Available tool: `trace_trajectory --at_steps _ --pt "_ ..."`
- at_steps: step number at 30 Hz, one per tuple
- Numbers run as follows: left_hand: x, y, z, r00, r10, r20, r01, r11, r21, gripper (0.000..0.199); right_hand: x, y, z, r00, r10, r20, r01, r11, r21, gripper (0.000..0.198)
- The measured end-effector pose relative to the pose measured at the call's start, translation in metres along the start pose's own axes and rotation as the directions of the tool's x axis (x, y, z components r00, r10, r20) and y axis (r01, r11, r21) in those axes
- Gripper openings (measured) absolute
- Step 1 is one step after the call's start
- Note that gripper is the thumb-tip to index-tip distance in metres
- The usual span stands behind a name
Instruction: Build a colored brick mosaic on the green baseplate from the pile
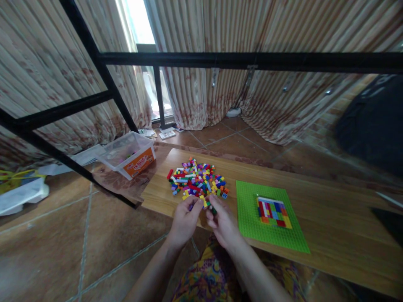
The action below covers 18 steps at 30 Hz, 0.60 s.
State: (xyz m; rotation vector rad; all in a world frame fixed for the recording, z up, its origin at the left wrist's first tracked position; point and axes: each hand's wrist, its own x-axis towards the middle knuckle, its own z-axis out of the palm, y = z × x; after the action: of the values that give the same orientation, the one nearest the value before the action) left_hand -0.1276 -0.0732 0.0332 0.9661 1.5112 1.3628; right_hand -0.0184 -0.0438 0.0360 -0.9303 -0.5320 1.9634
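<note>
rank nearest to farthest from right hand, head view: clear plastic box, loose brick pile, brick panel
1. Loose brick pile, just beyond the right hand
2. Brick panel, rightward on the green baseplate
3. Clear plastic box, left of the table

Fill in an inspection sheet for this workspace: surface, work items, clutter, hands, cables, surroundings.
Surface: wood-grain table, bricks towards its left end.
Work items: loose pile of multicoloured toy building bricks; to its right, green studded baseplate bearing a flat multicoloured brick block.
Clutter: dark flat object at the table's right, too cut off to identify.
Hands: left hand and right hand close together at the pile's near edge, small bricks at their fingers; exact grip unclear.
Cables: nothing seen.
Surroundings: clear plastic bin with orange label, black frame, pleated curtains, tiled floor.
</note>
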Motion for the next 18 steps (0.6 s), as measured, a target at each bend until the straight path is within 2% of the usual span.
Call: trace_trajectory --at_steps 4,13,18 --pt "-0.003 -0.002 -0.002 0.997 -0.008 0.079 0.006 1.0 0.026 0.025 -0.002 0.004 0.0 1.0 -0.002 -0.017 0.001 0.998 -0.057 0.04" --pt "-0.005 -0.008 -0.005 0.995 -0.046 0.087 0.039 0.997 0.073 0.027 -0.002 0.012 -0.006 1.0 0.0 -0.015 -0.002 0.997 -0.076 0.042" --pt "-0.003 -0.011 -0.003 0.996 -0.032 0.084 0.022 0.993 0.113 0.026 -0.003 0.013 -0.006 0.99 -0.067 -0.121 0.04 0.976 -0.214 0.046"
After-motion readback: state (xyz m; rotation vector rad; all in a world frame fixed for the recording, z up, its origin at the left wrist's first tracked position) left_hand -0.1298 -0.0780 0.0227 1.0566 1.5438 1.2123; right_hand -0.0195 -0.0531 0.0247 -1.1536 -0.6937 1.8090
